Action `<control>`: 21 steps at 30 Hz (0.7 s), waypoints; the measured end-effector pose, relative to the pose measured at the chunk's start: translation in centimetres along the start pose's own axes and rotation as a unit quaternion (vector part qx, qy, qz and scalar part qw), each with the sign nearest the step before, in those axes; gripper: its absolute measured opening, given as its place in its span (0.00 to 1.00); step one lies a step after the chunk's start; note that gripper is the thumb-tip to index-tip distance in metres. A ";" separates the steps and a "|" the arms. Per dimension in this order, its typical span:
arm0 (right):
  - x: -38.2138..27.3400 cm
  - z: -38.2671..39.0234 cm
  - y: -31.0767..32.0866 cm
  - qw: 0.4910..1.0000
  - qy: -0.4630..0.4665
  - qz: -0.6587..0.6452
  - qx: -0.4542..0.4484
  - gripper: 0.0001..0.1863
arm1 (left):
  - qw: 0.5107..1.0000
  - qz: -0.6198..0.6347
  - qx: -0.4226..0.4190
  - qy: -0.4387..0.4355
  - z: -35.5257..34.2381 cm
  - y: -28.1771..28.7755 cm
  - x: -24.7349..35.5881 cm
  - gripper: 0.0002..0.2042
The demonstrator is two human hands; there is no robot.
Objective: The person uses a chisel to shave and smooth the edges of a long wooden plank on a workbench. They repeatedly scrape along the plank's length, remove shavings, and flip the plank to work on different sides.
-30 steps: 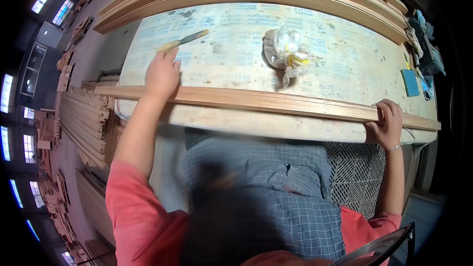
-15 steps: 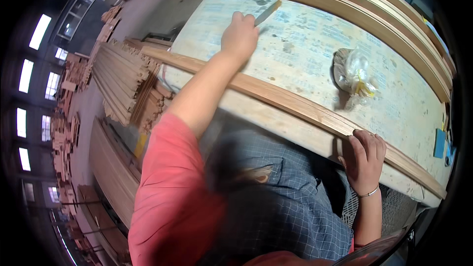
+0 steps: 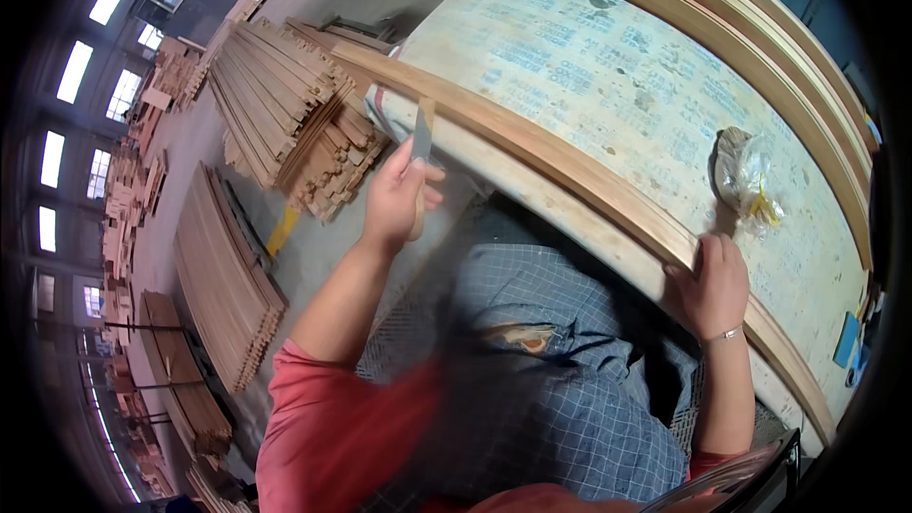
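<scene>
My left hand (image 3: 391, 201) is closed round a putty knife (image 3: 422, 138), its flat grey blade pointing up and a dab of tan filler near its tip. The knife is beside the near edge of the worktable (image 3: 570, 66). A long wooden strip (image 3: 532, 147) lies along that edge. Farther right, my right hand (image 3: 717, 290) grips the strip, its fingers bent over the wood. A crumpled clear plastic bag (image 3: 757, 180) with a brown lump and a yellow bit lies on the table beyond my right hand.
More long wooden strips (image 3: 760, 57) line the table's far side. A blue block (image 3: 845, 339) is at the right end. On the floor to the left are stacked wooden lengths (image 3: 271, 85) and a lower stack of boards (image 3: 218, 275).
My left hand has brought the putty knife back from the far part of the tabletop to the near side of the strip. My right hand stays on the strip. The view has shifted.
</scene>
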State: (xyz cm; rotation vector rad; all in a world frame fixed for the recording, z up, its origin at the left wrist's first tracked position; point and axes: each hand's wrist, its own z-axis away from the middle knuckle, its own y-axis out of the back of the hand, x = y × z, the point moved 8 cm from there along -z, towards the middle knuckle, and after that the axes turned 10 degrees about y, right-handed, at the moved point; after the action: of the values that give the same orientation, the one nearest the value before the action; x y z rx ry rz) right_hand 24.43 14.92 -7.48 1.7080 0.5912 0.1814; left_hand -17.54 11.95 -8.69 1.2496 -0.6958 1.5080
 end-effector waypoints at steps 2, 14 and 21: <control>1.6 3.1 1.2 1.000 -0.011 0.000 0.003 0.24 | 0.998 -0.048 0.043 -0.017 0.3 2.7 -1.0 0.24; 1.1 3.9 3.0 0.999 -0.036 -0.001 -0.017 0.36 | 0.939 -0.206 0.240 -0.138 -5.1 9.0 -2.1 0.22; -1.4 1.9 0.7 0.998 0.011 0.066 -0.023 0.32 | 0.853 -0.331 0.307 -0.261 -8.8 9.5 1.9 0.22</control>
State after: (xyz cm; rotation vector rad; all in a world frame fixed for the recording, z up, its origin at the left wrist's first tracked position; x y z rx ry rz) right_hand 24.21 12.50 -7.01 1.7018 0.4872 0.3054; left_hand -29.46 17.39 -7.91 2.1614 -0.0368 0.8063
